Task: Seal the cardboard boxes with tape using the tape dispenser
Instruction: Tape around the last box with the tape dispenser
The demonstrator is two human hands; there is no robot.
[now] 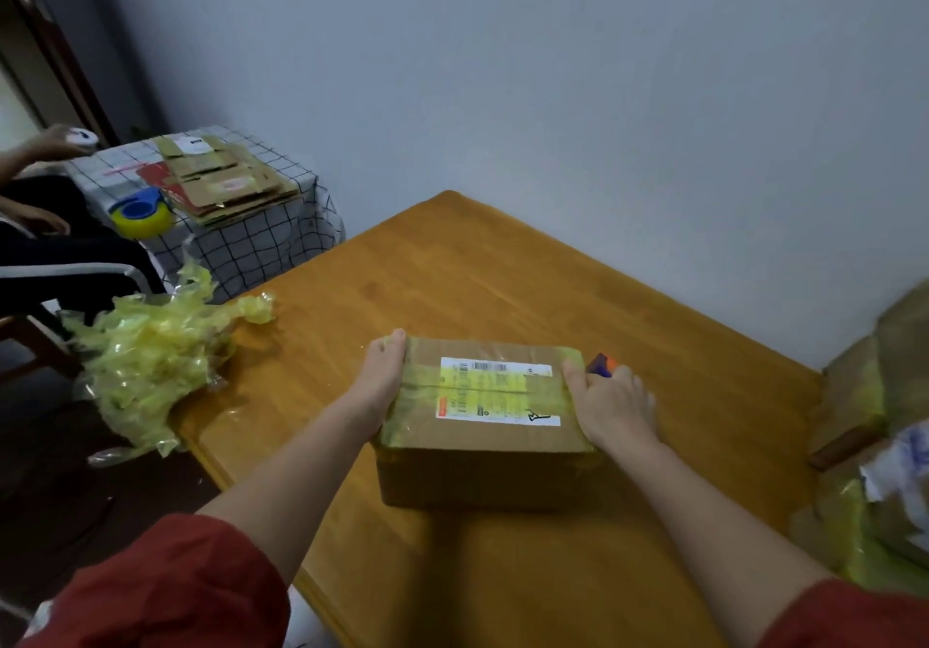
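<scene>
**Editor:** Head view: what step is this?

**Photographer:** A person in red sleeves steadies a cardboard box (482, 426) on the wooden counter (452, 270). Yellow tape already crosses its labelled top. The left hand (379, 381) lies flat against the box's left end, holding nothing; the right hand (616, 406), at the right end, has its grip closed on a blue-and-orange object (600, 365), seemingly the tape dispenser.

**Editor:** Next?

**Photographer:** Likely pressing the strip down the right side and tearing it cleanly.
</scene>
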